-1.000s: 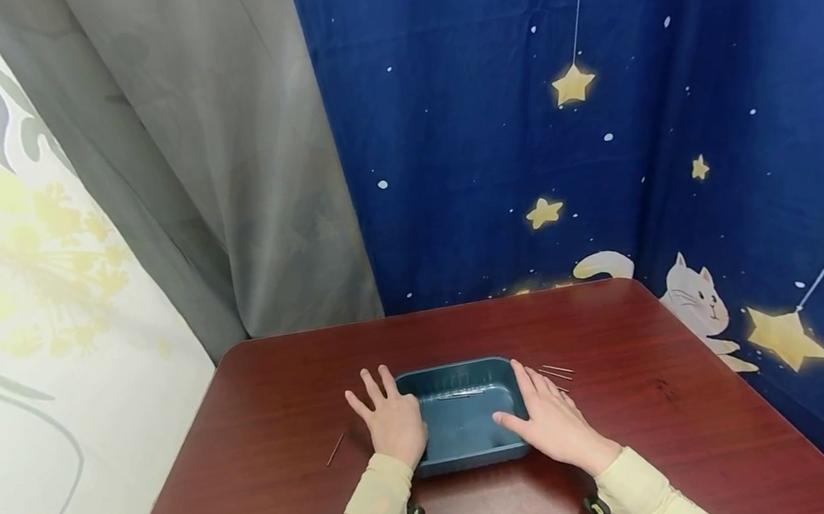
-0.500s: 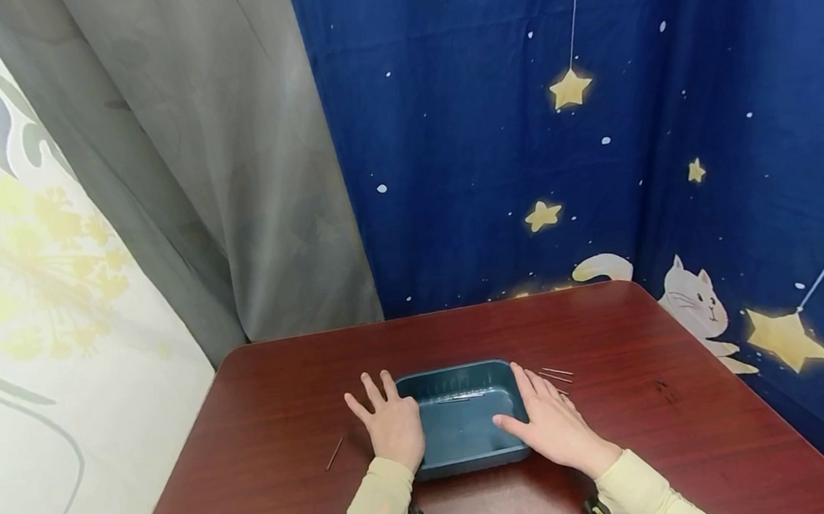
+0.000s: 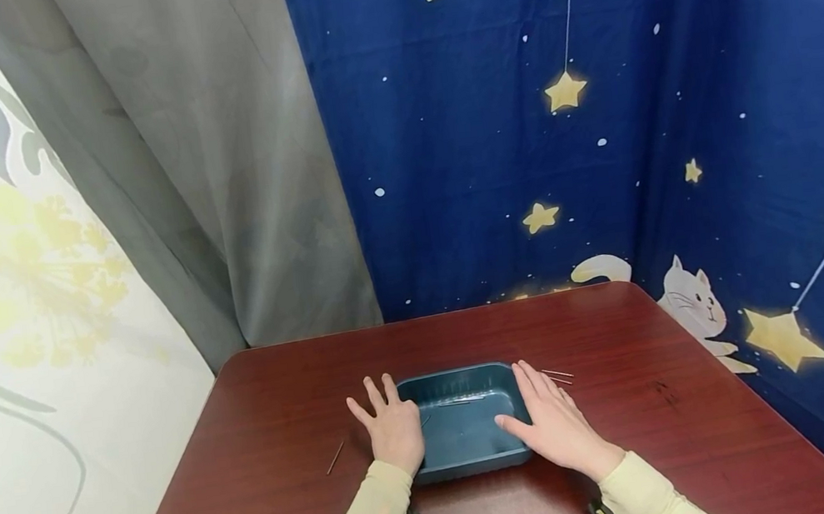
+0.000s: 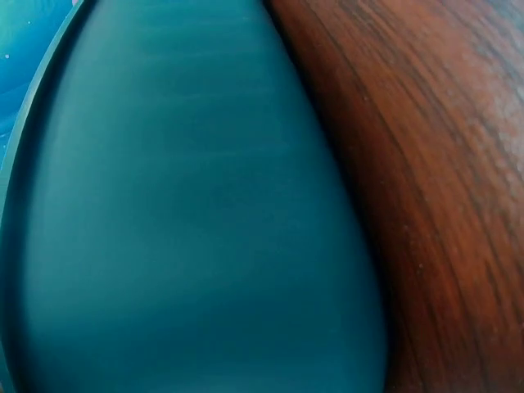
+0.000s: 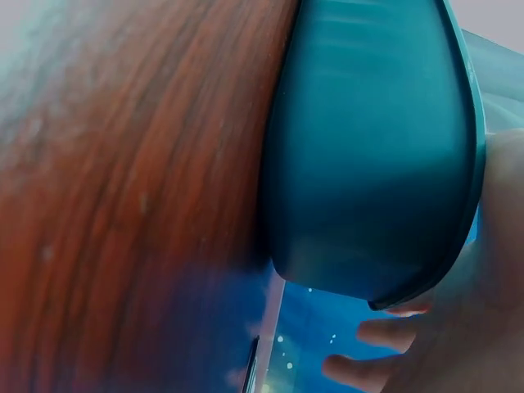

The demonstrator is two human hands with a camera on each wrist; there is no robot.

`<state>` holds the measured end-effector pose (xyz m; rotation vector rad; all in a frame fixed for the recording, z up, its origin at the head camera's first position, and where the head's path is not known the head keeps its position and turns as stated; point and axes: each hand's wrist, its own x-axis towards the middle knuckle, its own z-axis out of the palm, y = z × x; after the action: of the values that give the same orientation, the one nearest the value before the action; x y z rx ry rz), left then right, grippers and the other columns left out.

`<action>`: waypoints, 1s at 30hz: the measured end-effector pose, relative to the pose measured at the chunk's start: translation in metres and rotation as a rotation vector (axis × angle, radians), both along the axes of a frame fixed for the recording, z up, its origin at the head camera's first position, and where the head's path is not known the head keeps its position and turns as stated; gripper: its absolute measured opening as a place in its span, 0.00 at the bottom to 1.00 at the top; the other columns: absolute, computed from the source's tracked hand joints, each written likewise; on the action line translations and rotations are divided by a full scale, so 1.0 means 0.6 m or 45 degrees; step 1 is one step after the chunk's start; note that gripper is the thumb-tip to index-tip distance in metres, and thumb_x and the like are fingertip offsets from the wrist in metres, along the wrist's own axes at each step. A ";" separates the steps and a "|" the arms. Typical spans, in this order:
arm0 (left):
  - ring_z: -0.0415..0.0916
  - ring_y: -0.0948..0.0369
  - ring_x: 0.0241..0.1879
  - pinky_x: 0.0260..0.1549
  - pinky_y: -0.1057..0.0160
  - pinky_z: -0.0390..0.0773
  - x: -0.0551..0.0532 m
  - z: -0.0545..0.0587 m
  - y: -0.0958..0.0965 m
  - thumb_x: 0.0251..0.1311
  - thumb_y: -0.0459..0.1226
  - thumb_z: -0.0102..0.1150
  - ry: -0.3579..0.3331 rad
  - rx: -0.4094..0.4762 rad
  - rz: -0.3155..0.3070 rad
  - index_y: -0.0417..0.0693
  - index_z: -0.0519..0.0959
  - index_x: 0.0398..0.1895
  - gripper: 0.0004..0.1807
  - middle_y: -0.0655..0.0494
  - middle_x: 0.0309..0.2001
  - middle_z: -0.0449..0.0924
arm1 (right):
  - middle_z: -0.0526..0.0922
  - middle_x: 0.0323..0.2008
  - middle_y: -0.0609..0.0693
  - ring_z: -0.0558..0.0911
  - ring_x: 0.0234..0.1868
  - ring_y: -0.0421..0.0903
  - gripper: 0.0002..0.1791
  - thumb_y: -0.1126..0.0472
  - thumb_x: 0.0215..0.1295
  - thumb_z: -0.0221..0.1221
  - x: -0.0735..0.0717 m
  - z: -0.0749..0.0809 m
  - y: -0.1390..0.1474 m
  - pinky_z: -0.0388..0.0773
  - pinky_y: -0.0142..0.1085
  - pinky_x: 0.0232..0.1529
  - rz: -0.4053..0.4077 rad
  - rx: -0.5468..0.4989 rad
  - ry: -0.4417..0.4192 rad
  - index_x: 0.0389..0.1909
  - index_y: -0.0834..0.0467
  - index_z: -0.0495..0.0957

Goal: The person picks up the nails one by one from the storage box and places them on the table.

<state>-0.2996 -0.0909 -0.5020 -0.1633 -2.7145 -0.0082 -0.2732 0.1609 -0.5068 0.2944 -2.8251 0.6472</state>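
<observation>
A dark teal plastic tray [image 3: 471, 464] sits on the table, with several thin metal sticks [image 3: 462, 402] lying inside near its far wall. Over the tray's left rim is my left hand [image 3: 396, 434], three fingers spread up and away. Its index finger and thumb are hidden, so what they hold cannot be seen. One thin stick [image 3: 427, 420] shows inside the tray beside that hand. My right hand [image 3: 560, 426] lies along the right rim, fingers straight outside and thumb stretched over the inside. In the right wrist view its fingers [image 5: 389, 334] extend past the tray's outer wall [image 5: 368, 147].
A single metal stick [image 3: 335, 458] lies on the red-brown wooden table [image 3: 264, 423] left of the tray. A few more sticks [image 3: 558, 375] lie beyond my right hand. Grey curtain [image 3: 287, 220] and blue star-patterned curtain [image 3: 447, 161] hang behind the table.
The head view has shifted slightly. A thin stick now shows in the tray beside my left hand. One stick near my right hand is no longer visible. Both hands stay almost still.
</observation>
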 end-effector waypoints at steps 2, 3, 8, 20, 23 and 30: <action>0.41 0.35 0.67 0.54 0.27 0.40 0.000 0.001 -0.002 0.39 0.37 0.70 -0.013 0.000 0.000 0.55 0.79 0.13 0.08 0.40 0.65 0.59 | 0.49 0.71 0.48 0.52 0.69 0.55 0.54 0.22 0.50 0.42 0.002 0.000 0.000 0.54 0.61 0.60 0.019 0.004 0.010 0.71 0.52 0.48; 0.40 0.35 0.67 0.54 0.27 0.40 0.000 0.001 -0.002 0.38 0.37 0.70 -0.019 0.007 -0.004 0.55 0.79 0.13 0.08 0.40 0.65 0.59 | 0.48 0.71 0.47 0.52 0.70 0.55 0.53 0.22 0.51 0.42 0.003 -0.001 0.000 0.54 0.62 0.59 0.030 0.007 0.017 0.71 0.52 0.49; 0.40 0.35 0.67 0.54 0.26 0.39 -0.002 0.001 -0.006 0.35 0.38 0.71 -0.026 0.041 -0.014 0.56 0.78 0.12 0.09 0.40 0.65 0.60 | 0.46 0.72 0.44 0.49 0.70 0.55 0.50 0.23 0.54 0.39 0.008 -0.004 0.000 0.53 0.62 0.59 0.044 0.025 0.027 0.71 0.50 0.49; 0.36 0.36 0.68 0.53 0.26 0.32 0.005 0.009 -0.010 0.34 0.38 0.72 -0.085 0.203 -0.081 0.59 0.71 0.05 0.17 0.40 0.67 0.55 | 0.43 0.72 0.42 0.47 0.71 0.52 0.48 0.24 0.56 0.37 0.015 -0.005 -0.002 0.50 0.62 0.60 0.048 0.101 0.057 0.71 0.49 0.49; 0.36 0.36 0.68 0.52 0.25 0.30 0.008 0.012 -0.012 0.35 0.38 0.71 -0.096 0.247 -0.109 0.59 0.70 0.04 0.17 0.39 0.67 0.55 | 0.44 0.72 0.43 0.47 0.71 0.51 0.48 0.24 0.55 0.37 0.016 -0.006 -0.002 0.50 0.62 0.60 0.046 0.113 0.066 0.71 0.49 0.49; 0.35 0.38 0.69 0.53 0.26 0.34 0.013 0.013 -0.019 0.36 0.39 0.70 -0.086 0.266 -0.133 0.60 0.68 0.03 0.19 0.42 0.69 0.53 | 0.45 0.72 0.43 0.47 0.71 0.52 0.51 0.22 0.52 0.38 0.016 -0.006 -0.002 0.49 0.63 0.59 0.039 0.116 0.067 0.71 0.49 0.49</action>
<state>-0.2918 -0.1023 -0.4943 -0.2460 -2.7468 -0.3322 -0.2637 0.1595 -0.5104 0.3660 -2.8096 0.5095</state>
